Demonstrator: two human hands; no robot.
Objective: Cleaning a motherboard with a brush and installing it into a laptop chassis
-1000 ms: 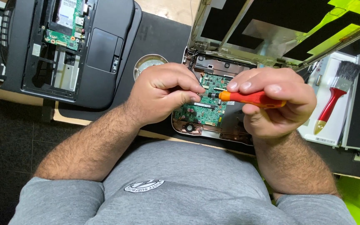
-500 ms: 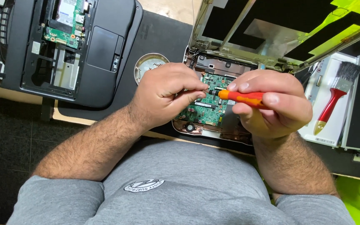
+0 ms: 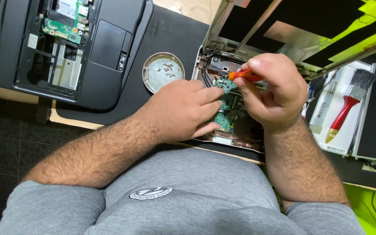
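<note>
The right hand [image 3: 271, 93] is curled tight around an orange-handled screwdriver [image 3: 245, 76], thumb on top, and the left hand [image 3: 183, 111] rests beside it with its fingers [image 3: 209, 96] pressed flat on the green circuit board [image 3: 225, 114] inside the opened grey laptop base [image 3: 236, 130]. The two hands cover most of the board and hide the driver's tip. The visible handle lies nearly level, its long axis running left to right, the free end pointing left toward the hinge corner. A round metal dish of small screws [image 3: 163, 72] sits just left of the base; a stripped black laptop [image 3: 75, 48] lies further left; a red-handled brush [image 3: 348, 104] lies to the right. Since a second ago the hands have shifted up the board and the dish has come clear of the left hand.
</note>
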